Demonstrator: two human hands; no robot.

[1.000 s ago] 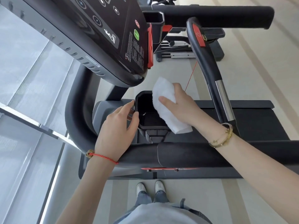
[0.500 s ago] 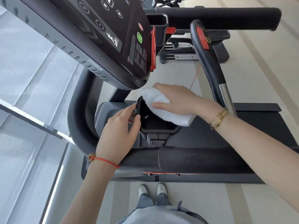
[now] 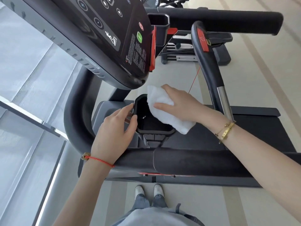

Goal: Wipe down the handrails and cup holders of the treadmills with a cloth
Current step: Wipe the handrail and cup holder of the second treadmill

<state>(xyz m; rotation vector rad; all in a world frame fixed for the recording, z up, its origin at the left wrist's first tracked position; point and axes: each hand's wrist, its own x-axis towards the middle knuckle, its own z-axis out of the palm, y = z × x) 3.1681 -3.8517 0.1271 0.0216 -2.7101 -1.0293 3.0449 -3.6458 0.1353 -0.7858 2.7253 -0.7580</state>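
A black cup holder hangs below the treadmill console, open side up. My left hand grips its left rim with thumb and fingers. My right hand presses a folded white cloth over the holder's right and far rim, fingers spread on top. The near black handrail runs across under both forearms. A curved inner handrail with a red button and a chrome section rises at right. A second cup holder and the far handrail lie at the top.
The dark console tilts overhead at upper left, close above the cloth. The treadmill belt stretches right. A red safety cord hangs beside the inner rail. A window wall fills the left. My shoes stand on pale floor.
The cloth has slid along the cup holder's rim: first at the right side, then up over the far edge, now angled across the right rim again. My left hand kept its grip.
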